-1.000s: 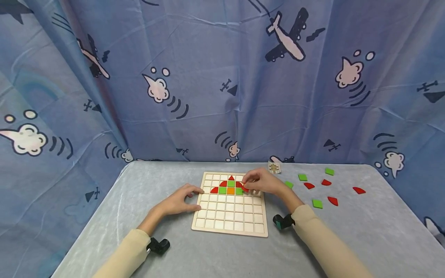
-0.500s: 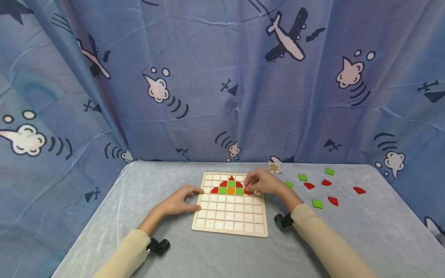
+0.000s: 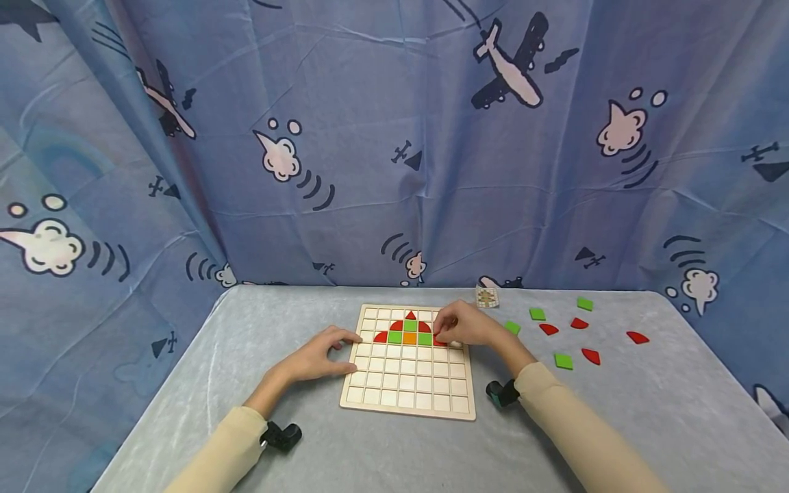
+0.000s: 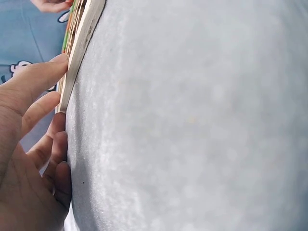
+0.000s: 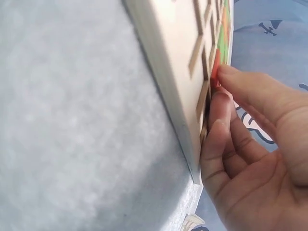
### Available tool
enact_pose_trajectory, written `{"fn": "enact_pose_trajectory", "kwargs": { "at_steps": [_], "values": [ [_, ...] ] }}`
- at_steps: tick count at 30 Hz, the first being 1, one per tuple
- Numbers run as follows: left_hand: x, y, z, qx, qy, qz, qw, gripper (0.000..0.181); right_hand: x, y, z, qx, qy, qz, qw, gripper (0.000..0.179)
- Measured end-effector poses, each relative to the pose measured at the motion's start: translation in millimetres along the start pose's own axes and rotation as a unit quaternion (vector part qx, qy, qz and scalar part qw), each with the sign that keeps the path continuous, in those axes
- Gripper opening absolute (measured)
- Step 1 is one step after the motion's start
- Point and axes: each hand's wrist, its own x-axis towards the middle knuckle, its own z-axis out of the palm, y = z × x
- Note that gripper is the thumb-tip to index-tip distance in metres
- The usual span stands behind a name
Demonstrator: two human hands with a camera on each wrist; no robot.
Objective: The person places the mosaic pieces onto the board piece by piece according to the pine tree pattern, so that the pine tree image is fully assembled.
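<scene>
A wooden grid board (image 3: 407, 383) lies on the table with a stepped pattern of red, green and orange tiles near its far side. My left hand (image 3: 320, 354) touches the board's left edge, thumb and fingers spread apart. Over the board's right side, my right hand (image 3: 464, 323) pinches a red curved-edged tile (image 5: 215, 65) between thumb and fingers. That tile sits at a grid cell beside a green square tile (image 3: 424, 339), partly hidden by the fingertips. An orange square tile (image 3: 409, 338) lies in the middle of the same row.
Loose green square tiles (image 3: 564, 361) and red curved-edged tiles (image 3: 590, 357) are scattered on the grey tabletop (image 3: 277, 465) to the right. A small pattern card (image 3: 487, 296) lies behind the right hand. A patterned blue curtain (image 3: 345, 205) hangs behind the table.
My right hand has shifted slightly right, and the red tile has gone from tilted near the green square to lying lower in the cell beside it. The left hand has stayed still.
</scene>
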Motion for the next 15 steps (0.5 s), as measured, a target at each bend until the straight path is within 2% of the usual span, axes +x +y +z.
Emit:
{"fn": "enact_pose_trajectory", "kwargs": {
  "at_steps": [8, 12, 15],
  "values": [
    [0.9, 1.6, -0.2, 0.000, 0.001, -0.001, 1.0000, 0.051, -0.9, -2.5, 1.7, -0.015, 0.012, 0.022, 0.9996, 0.006],
    [0.9, 2.2, 0.2, -0.003, -0.001, -0.002, 1.0000, 0.052, -4.0, -2.2, -2.7, -0.014, 0.017, 0.020, 0.9996, 0.003],
    [0.3, 3.0, 0.2, -0.005, -0.003, -0.004, 1.0000, 0.052, -11.1, -2.6, -9.3, -0.009, 0.030, 0.021, 0.9993, 0.009]
  ]
}}
